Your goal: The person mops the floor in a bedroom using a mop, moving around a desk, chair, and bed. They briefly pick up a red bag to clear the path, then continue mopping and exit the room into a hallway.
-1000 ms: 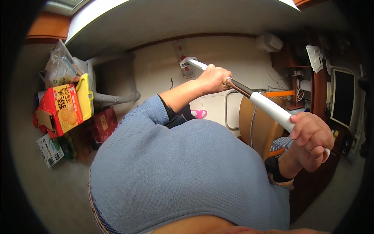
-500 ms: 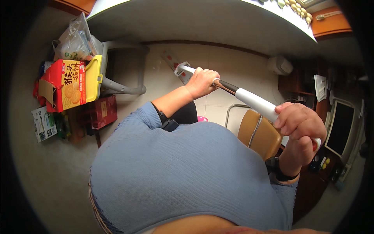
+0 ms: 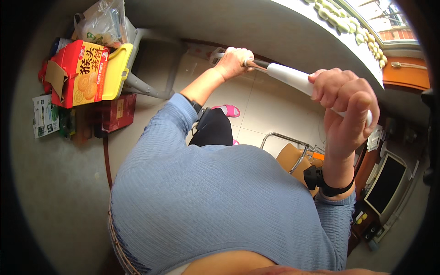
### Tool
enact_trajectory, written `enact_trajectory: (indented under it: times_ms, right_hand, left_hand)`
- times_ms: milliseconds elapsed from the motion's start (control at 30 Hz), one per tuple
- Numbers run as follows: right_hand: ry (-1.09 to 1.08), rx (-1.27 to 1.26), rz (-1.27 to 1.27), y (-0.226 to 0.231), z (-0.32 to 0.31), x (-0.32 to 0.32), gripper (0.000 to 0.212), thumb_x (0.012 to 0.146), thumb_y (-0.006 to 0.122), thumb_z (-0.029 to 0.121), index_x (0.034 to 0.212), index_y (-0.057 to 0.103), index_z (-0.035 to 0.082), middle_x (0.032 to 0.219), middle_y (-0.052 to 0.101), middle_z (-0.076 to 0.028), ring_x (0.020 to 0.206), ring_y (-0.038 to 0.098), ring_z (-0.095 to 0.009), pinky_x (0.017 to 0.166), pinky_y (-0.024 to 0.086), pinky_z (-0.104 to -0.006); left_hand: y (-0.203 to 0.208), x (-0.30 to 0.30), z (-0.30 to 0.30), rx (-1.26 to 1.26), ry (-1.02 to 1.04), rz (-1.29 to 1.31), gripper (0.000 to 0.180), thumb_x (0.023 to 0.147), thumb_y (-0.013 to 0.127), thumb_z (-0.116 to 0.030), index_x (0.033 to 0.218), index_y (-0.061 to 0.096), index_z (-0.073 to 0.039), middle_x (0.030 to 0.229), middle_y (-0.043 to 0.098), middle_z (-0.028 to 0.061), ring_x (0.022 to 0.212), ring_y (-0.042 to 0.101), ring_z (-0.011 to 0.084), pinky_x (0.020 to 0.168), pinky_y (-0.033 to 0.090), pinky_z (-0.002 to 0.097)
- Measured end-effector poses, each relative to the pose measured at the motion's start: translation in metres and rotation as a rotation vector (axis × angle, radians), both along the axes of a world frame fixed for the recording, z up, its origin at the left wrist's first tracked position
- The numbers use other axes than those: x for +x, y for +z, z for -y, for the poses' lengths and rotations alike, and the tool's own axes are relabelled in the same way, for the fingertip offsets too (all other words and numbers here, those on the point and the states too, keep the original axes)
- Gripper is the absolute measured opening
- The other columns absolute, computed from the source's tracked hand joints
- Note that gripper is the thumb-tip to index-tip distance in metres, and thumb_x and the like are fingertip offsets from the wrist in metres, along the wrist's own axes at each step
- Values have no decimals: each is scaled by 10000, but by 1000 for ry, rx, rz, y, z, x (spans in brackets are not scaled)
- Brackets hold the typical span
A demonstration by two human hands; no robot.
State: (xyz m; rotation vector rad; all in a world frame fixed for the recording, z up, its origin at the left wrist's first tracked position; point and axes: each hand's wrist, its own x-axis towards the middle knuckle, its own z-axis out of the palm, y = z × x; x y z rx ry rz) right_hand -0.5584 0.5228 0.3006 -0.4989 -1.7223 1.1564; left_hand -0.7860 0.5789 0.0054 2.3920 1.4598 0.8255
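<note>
A long white-and-dark mop handle (image 3: 288, 77) slants across in front of me, its upper end to the right. My left hand (image 3: 233, 63) is closed round its lower part, on the far side. Higher up, near the rounded end, my right hand (image 3: 346, 98) wraps the white grip. Beyond my left hand a white piece of the mop (image 3: 216, 55) shows at the foot of the wall, with the rest of its flat head mostly hidden.
On the left, a grey chair (image 3: 149, 87) stands beside a red-and-yellow biscuit box (image 3: 87, 75), a yellow tray (image 3: 114, 75) and a plastic bag (image 3: 101, 25). A tan folding chair (image 3: 293, 162) and a monitor (image 3: 386, 183) are right. Gourds (image 3: 337, 18) line the windowsill.
Both hands have moved up and away with the mop handle, and its head has shifted toward the wall. The view has turned, showing more window and a pink slipper on my foot.
</note>
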Motion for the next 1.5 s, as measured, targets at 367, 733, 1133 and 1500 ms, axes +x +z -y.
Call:
enact_trajectory:
  times_ms: [367, 733, 1133, 1500]
  right_hand:
    - [84, 8, 125, 25, -19, -26, 498, 1057, 534, 388, 705, 508, 36, 646, 537, -85, 600, 578, -188, 706, 548, -388]
    - [196, -106, 140, 43, -9, 3, 496, 1084, 450, 443, 762, 528, 74, 668, 539, -50, 602, 569, -177, 713, 553, -400]
    - [222, 8, 167, 18, -11, -32, 511, 1065, 443, 521, 734, 433, 132, 705, 492, -35, 663, 543, -187, 806, 538, -474]
    - [431, 13, 200, 36, 35, -42, 474, 1011, 603, 477, 714, 489, 126, 641, 559, -3, 560, 588, -143, 703, 553, -374]
  left_hand:
    - [8, -6, 28, -319, 212, 340, 284, 765, 825, -231, 910, 625, -91, 926, 681, 131, 968, 639, 386, 828, 522, 495]
    - [25, 4, 116, -316, 176, 304, 294, 721, 801, -125, 937, 607, -77, 895, 660, 117, 921, 628, 369, 808, 515, 476]
    - [12, -43, 74, -168, 212, 171, 279, 715, 805, -99, 937, 636, -111, 906, 671, 71, 914, 639, 330, 803, 536, 434]
    - [1, -24, 137, -114, 321, 361, 236, 738, 791, -135, 858, 590, -105, 835, 667, 99, 877, 640, 357, 779, 531, 463]
